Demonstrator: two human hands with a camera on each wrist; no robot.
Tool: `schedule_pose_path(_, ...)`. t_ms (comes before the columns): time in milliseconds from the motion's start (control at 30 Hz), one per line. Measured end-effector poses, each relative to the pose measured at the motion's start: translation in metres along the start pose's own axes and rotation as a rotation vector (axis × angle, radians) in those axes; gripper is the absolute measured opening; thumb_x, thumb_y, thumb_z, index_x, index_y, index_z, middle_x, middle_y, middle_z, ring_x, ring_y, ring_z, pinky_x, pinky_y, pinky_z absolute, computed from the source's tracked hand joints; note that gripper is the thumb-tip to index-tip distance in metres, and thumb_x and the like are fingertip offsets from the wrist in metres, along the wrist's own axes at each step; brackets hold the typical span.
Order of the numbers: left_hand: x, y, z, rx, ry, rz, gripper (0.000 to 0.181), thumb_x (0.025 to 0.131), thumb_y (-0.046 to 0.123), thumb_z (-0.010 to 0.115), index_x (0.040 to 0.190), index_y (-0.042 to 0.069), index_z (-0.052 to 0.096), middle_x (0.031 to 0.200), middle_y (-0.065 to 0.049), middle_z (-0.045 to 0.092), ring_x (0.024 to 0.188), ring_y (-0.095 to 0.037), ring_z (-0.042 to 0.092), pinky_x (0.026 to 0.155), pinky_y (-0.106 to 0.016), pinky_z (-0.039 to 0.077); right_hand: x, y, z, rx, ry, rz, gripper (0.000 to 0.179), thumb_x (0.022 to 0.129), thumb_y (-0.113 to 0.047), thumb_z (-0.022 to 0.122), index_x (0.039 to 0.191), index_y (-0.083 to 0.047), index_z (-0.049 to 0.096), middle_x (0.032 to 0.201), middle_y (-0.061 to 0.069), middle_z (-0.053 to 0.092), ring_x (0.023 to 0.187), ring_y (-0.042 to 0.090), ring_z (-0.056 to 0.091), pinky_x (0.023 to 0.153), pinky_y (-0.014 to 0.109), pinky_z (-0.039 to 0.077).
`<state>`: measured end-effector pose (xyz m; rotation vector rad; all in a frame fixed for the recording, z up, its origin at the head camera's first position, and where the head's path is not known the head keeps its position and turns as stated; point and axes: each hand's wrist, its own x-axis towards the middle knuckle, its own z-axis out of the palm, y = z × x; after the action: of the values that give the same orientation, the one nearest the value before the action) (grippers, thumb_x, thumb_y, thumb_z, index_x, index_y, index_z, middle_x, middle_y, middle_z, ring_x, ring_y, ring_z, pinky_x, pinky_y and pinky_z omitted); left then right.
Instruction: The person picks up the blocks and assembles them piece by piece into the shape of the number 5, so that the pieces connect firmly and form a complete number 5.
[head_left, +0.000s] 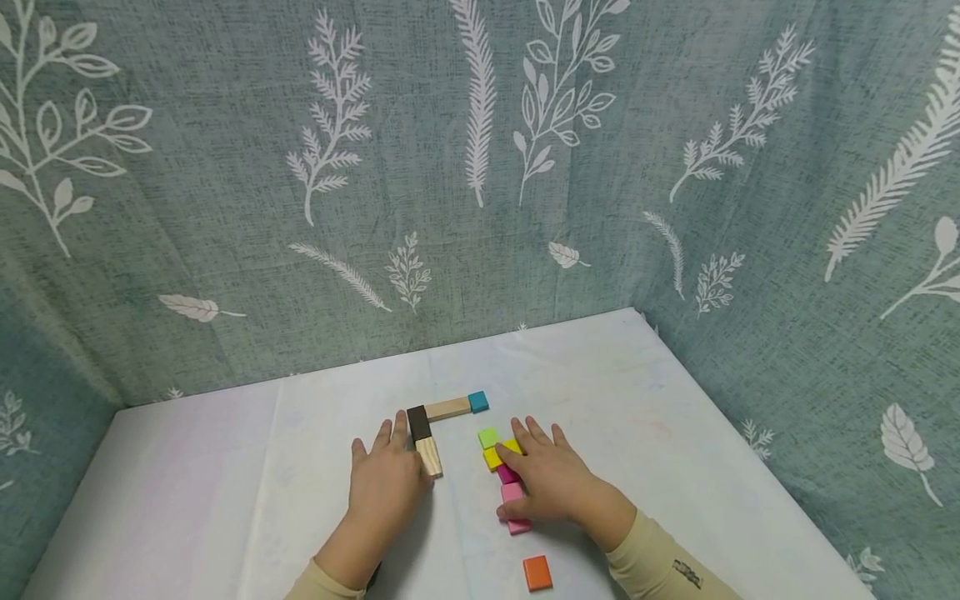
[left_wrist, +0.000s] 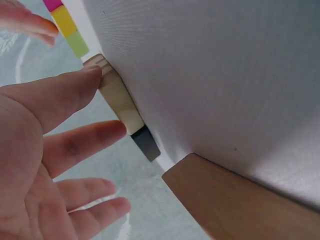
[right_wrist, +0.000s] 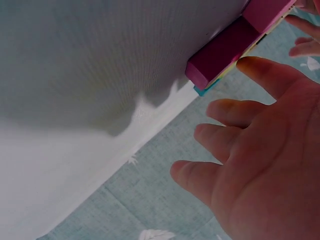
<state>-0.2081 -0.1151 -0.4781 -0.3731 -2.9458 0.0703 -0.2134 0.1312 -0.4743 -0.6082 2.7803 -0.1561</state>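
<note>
My left hand lies beside a pale wooden block, its fingers mostly straight. In the left wrist view, the thumb and index fingertips touch that block. A black block meets its far end, followed by a longer wooden block and a blue block. My right hand spreads over a second row: a light green block, a yellow block, a magenta block and pink. Its index finger touches the yellow block; its thumb rests on the pink, partly hiding it.
An orange block lies apart near the front of the white-covered table. Something dark shows partly behind the left wrist. A brown wooden block is large in the left wrist view. Patterned curtains border the table.
</note>
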Motion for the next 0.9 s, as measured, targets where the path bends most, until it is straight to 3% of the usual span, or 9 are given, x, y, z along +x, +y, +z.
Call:
schedule_pose_path(333,-0.002,-0.001,0.000,-0.055,0.015,-0.037,0.043,0.074,0.041,0.088,0.082,0.000,0.079,0.144,-0.023,0.056,0.125,-0.039,0.061,0.099,-0.071,0.044,-0.003,-0.004,-0.003,0.041,0.003,-0.041,0.086,0.081,-0.069,0.069,0.153,-0.027,0.046,0.168,0.011,0.024,0.156,0.036,0.018,0.122,0.065,0.016)
schedule_pose_path(433,-0.007,-0.001,-0.006,-0.082,-0.002,-0.045,0.046,0.072,0.044,0.089,0.085,0.002,0.078,0.145,-0.024,0.055,0.125,-0.039,0.061,0.097,-0.072,0.045,-0.004,-0.005,-0.004,0.046,0.010,-0.030,0.084,0.082,-0.067,0.070,0.153,-0.027,0.046,0.167,0.011,0.026,0.156,0.035,0.019,0.122,0.065,0.017)
schedule_pose_path(533,-0.017,-0.005,-0.019,-0.141,-0.041,-0.073,0.050,0.074,0.047,0.087,0.098,0.003,0.078,0.149,-0.025,0.050,0.129,-0.041,0.058,0.099,-0.073,0.043,-0.004,-0.007,-0.006,0.058,0.027,-0.013,0.081,0.084,-0.064,0.070,0.152,-0.026,0.048,0.167,0.010,0.028,0.156,0.035,0.020,0.122,0.064,0.017)
schedule_pose_path(700,-0.040,-0.033,-0.044,-0.221,-0.136,-0.160,0.061,0.079,0.048,0.082,0.118,0.001,0.073,0.155,-0.031,0.038,0.136,-0.049,0.048,0.100,-0.076,0.037,0.005,-0.011,-0.013,0.023,0.068,-0.017,0.078,0.086,-0.060,0.070,0.152,-0.024,0.048,0.165,0.012,0.031,0.155,0.036,0.022,0.122,0.064,0.020)
schedule_pose_path(800,-0.050,-0.056,-0.049,-0.237,-0.168,-0.224,0.066,0.080,0.049,0.081,0.122,-0.001,0.071,0.154,-0.037,0.032,0.136,-0.054,0.044,0.098,-0.077,0.037,0.017,-0.015,-0.018,-0.042,0.095,-0.015,0.078,0.086,-0.059,0.070,0.152,-0.023,0.048,0.164,0.013,0.034,0.154,0.036,0.027,0.120,0.064,0.024)
schedule_pose_path(900,-0.060,-0.075,-0.048,-0.250,-0.176,-0.261,0.067,0.080,0.051,0.079,0.120,-0.002,0.071,0.152,-0.041,0.031,0.134,-0.057,0.044,0.094,-0.075,0.041,0.031,-0.018,-0.018,-0.124,0.112,0.081,0.083,0.082,-0.066,0.069,0.147,-0.017,0.054,0.158,0.015,0.043,0.149,0.037,0.037,0.117,0.065,0.029)
